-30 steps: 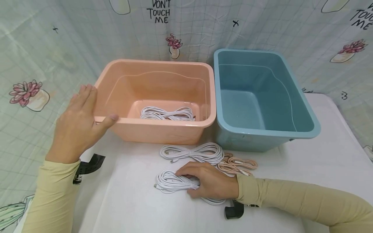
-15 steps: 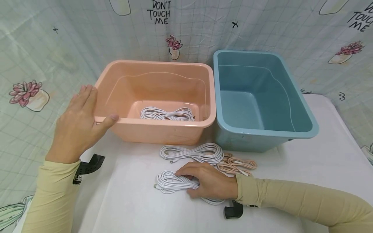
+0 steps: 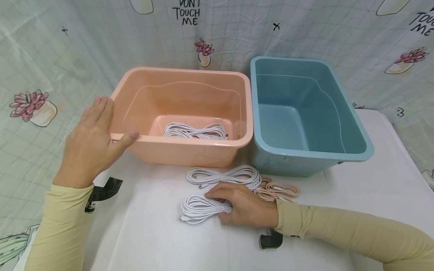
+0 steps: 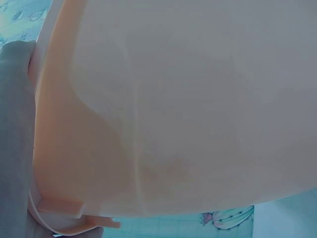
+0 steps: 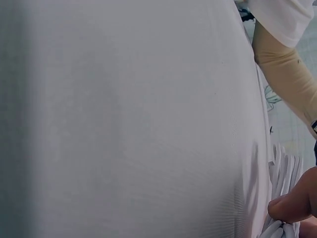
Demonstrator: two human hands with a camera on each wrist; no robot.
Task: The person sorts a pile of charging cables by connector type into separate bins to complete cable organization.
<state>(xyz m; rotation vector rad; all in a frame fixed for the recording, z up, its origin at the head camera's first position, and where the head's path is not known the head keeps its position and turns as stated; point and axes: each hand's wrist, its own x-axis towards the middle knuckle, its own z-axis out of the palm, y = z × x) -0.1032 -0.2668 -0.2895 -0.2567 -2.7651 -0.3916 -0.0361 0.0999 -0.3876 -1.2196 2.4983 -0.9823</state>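
My left hand (image 3: 91, 145) rests on the left front corner of a peach plastic bin (image 3: 183, 152), its thumb over the front rim and its fingers straight along the side. A coiled white cable (image 3: 200, 209) is pinched between the thumb and fingers of my right hand (image 3: 245, 206), just above the table. In the right wrist view, the thumb (image 5: 294, 201) presses on the white strands. Behind that hand lie another coiled white cable (image 3: 234, 176) and a coiled peach cable (image 3: 279, 189). One more white cable bundle (image 3: 194, 131) lies inside the peach bin.
A blue-green bin (image 3: 312, 154) stands right beside the peach one, with bare floor showing inside. White cloth covers the table (image 3: 162, 241). A printed curtain (image 3: 230, 34) hangs close behind both bins.
My right hand has raised the coiled white cable slightly; its end that showed under the wrist is now out of sight. My left hand stays on the peach bin.
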